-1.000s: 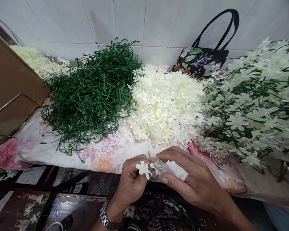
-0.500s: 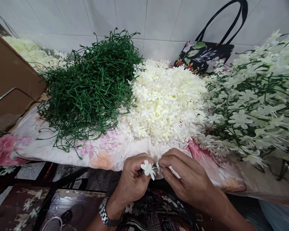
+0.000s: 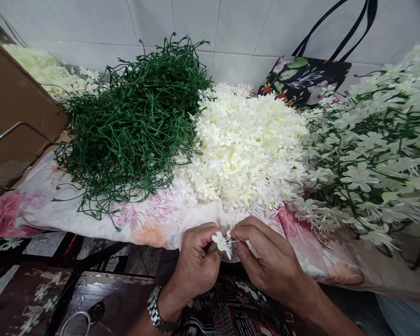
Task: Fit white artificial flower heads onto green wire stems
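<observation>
While the left hand (image 3: 200,259) is curled snugly around a thin green stem (image 3: 212,251) that looks like plastic, the small white five-petalled-looking flower (image 3: 220,241) at its end sits just past the thumb, between the 2 hands. From where I stand, the stem's long axis leaves the left fingers and slants upward to the right hand (image 3: 275,259), so the flower is nearer the left fist, its fine white stamens (image 3: 233,241) pointing at the right fingertips. Those right fingers are bent into a pinch at the stamens; I cannot tell whether they grip them or only touch. Straight ahead of the fingers is a heap of loose creamy-white blossoms (image 3: 245,144); ahead and left, a tangle of dark green stems (image 3: 133,121); off to the right, white flowers on green stalks (image 3: 371,154).
</observation>
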Tool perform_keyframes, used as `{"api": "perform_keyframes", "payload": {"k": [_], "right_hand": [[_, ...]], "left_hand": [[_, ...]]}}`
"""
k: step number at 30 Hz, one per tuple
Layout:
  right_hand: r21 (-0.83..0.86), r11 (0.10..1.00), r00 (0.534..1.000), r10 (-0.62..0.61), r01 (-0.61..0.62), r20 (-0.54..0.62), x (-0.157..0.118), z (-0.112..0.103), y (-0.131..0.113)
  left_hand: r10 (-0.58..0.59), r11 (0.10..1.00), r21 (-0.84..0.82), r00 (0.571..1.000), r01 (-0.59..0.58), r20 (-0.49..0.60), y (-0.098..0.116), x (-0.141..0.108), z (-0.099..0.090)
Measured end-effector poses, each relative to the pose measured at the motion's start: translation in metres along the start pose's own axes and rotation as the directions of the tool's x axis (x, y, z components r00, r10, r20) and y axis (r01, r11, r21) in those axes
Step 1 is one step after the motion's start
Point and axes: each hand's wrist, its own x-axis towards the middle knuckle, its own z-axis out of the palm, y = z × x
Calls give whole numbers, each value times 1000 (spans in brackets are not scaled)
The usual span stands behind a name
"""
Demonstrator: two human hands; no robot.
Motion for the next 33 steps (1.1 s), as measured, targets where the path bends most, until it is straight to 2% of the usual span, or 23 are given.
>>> {"api": "perform_keyframes", "payload": {"k": [5, 12, 17, 21, 24, 27, 30, 33], "right_hand": [[-25, 999, 1000, -29, 29, 4, 0, 1, -1], [-24, 999, 999, -46, 46, -17, -1, 0, 2], [18, 994, 992, -109, 110, -64, -2, -2, 5], [-5, 992, 989, -126, 126, -81, -1, -6, 3], [40, 994, 994, -95, 97, -54, 1, -11, -1], [95, 995, 999, -30, 34, -41, 4, -15, -3], [121, 993, 999, 3, 2, -39, 6, -15, -2], [118, 993, 999, -12, 18, -51, 6, -12, -1]], "left_hand": [[12, 1000, 23, 999, -11, -40, -2, -1, 1], [13, 1000, -11, 1000, -13, 13, 0, 0, -1], [-99, 983, -147, 992, 110, 83, 3, 0, -4], [-167, 956, -232, 983, 181, 78, 4, -2, -4], [-119, 977, -176, 993, 120, 17, 5, -3, -4], [-12, 998, -67, 999, 9, -35, 5, -3, -6], [85, 996, 25, 996, -84, -38, 5, -3, -7], [130, 989, 69, 991, -128, -22, 4, -3, -6]]}}
